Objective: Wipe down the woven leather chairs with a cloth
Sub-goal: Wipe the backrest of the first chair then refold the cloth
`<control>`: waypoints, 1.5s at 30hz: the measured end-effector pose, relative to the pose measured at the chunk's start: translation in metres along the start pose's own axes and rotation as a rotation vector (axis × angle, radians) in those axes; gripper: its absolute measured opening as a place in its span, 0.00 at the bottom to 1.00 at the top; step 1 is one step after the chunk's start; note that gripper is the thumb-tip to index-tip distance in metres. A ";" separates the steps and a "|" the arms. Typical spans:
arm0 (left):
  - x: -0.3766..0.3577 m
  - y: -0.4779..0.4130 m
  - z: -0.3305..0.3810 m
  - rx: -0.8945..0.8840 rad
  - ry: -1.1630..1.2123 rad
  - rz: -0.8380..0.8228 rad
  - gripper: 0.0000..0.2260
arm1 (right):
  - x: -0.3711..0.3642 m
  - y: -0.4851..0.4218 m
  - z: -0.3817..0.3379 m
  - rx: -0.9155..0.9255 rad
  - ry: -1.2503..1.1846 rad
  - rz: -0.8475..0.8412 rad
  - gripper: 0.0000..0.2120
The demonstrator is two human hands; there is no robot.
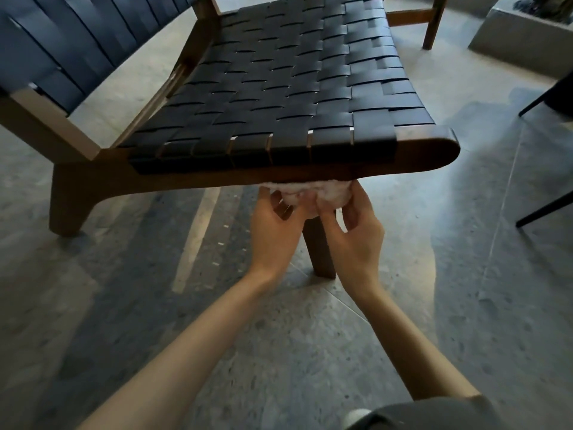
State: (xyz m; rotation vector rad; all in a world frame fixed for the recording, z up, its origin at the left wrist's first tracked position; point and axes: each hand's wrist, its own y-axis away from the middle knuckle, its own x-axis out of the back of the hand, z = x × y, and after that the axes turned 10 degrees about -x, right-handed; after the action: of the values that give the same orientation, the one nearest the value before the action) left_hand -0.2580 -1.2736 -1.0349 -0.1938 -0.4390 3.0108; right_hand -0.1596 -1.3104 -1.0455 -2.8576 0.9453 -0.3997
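A bunched white cloth (310, 193) is pressed up under the wooden front rail (201, 181) of the black woven leather chair (279, 88), at frame centre. The left hand (276, 234) and right hand (353, 234) grip it with curled fingers. At the cloth's 6 o'clock, a chair leg (319, 252) stands between the wrists. Thin black legs (545, 209) are at 3 o'clock and a grey block (521, 35) at 1 o'clock.

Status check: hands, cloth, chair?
Grip: left hand and right hand both hold cloth. It sits bunched below chair front rail. Only leg behind hands.

Grey speckled stone floor (124, 305) beneath you, crossed by thin tile seams (499, 259) and a pale light streak (198, 237); to your far right, a concrete block (521, 38) and slim black furniture legs (542, 211).
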 end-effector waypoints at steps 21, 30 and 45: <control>-0.002 0.024 -0.150 0.199 -0.531 -0.611 0.13 | 0.019 0.013 0.150 -0.141 0.341 -0.098 0.26; -0.013 0.029 -0.190 0.334 -0.690 -0.760 0.15 | 0.026 0.008 0.196 -0.332 0.611 -0.297 0.25; 0.015 -0.010 -0.050 0.107 -0.194 -0.143 0.06 | 0.004 0.008 0.036 0.103 0.362 0.225 0.16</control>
State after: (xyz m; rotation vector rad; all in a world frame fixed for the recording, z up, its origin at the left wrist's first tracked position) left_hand -0.2653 -1.2486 -1.0814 0.1338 -0.2910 2.9120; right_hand -0.1510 -1.3185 -1.0802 -2.5951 1.2455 -0.9310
